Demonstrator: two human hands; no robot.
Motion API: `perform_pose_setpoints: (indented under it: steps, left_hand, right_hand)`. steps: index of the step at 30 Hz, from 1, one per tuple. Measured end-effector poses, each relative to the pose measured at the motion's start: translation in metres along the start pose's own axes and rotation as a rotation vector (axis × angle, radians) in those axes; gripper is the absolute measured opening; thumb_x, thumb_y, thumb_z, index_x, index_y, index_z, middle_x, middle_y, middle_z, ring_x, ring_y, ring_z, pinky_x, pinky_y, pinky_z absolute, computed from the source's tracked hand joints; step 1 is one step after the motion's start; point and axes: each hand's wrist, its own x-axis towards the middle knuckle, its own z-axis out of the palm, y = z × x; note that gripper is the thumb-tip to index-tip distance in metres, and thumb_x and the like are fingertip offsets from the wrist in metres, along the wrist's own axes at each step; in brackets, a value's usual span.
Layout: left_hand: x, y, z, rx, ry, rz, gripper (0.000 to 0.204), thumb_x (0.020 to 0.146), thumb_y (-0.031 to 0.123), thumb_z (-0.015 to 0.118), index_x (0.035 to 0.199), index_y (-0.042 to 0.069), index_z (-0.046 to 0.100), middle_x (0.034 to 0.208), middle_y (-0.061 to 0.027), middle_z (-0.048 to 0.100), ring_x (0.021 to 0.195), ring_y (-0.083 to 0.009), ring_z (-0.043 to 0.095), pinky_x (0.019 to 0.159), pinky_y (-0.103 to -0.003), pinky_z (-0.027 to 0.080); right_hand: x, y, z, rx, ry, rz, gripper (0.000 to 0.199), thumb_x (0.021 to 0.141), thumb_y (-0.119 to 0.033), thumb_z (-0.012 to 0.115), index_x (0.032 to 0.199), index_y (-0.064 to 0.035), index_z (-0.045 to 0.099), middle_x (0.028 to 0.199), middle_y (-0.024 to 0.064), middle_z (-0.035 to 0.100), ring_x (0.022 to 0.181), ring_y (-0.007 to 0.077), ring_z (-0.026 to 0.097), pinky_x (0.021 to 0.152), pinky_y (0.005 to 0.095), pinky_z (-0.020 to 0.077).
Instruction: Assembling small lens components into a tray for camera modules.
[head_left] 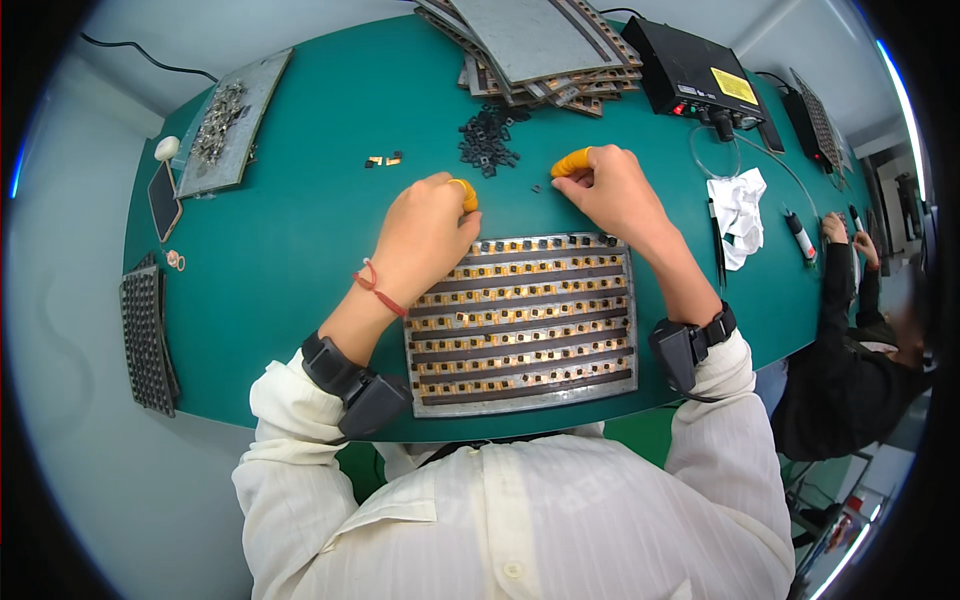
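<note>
A metal plate (520, 402) lies in front of me, with rows of small gold-coloured pieces bearing black square parts between dark strips. My left hand (428, 228) is over its far left corner, fingers curled and pressed together, a yellow finger cot on one fingertip. Beyond the plate's far right corner, my right hand (612, 192) has its thumb against a finger in a yellow cot. Whatever either hand may hold is too small or hidden. Between the hands, nearer the right one, sits a single small black part (537, 188). Past them is a loose pile of small black parts (487, 140).
Stacked metal plates (540, 45) stand at the back, beside a black control box (690, 75). Tweezers (717, 240), white tissue (740, 215) and a syringe (800, 235) lie right. Another plate (250, 125) holds metal bits at left. A co-worker's hands (848, 238) are far right.
</note>
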Motion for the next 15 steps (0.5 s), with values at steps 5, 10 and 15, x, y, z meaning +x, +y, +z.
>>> perform_pose_setpoints:
  steps: [5,10,15]
  left_hand:
    - [0.001,0.000,-0.002,-0.020,-0.029,-0.031,0.019,0.078,0.013,0.073,0.085,-0.004,0.071,0.077,-0.0125,0.063,0.068,-0.0274,0.064,0.062,-0.037,0.052]
    - [-0.005,0.011,0.002,-0.133,-0.053,0.076,0.016,0.078,0.011,0.073,0.084,-0.003,0.071,0.077,-0.0122,0.062,0.068,-0.0273,0.063,0.062,-0.037,0.051]
    - [-0.009,0.028,0.013,-0.092,-0.095,0.258,0.011,0.079,0.008,0.071,0.082,-0.002,0.070,0.076,-0.0132,0.059,0.068,-0.0318,0.059,0.064,-0.040,0.050]
  right_hand:
    - [-0.004,-0.015,0.007,0.055,-0.050,-0.024,0.022,0.081,-0.011,0.074,0.094,0.0065,0.072,0.080,0.0175,0.071,0.073,0.0268,0.071,0.068,0.0354,0.0560]
    - [-0.003,-0.019,0.016,-0.007,-0.031,-0.004,0.019,0.080,-0.009,0.073,0.091,0.0067,0.071,0.080,0.0179,0.070,0.075,0.0291,0.070,0.069,0.0368,0.0552]
    - [-0.003,-0.014,0.016,-0.035,0.007,-0.083,0.018,0.080,-0.010,0.075,0.090,0.0053,0.071,0.077,0.0149,0.067,0.068,0.0254,0.067,0.062,0.0350,0.0522]
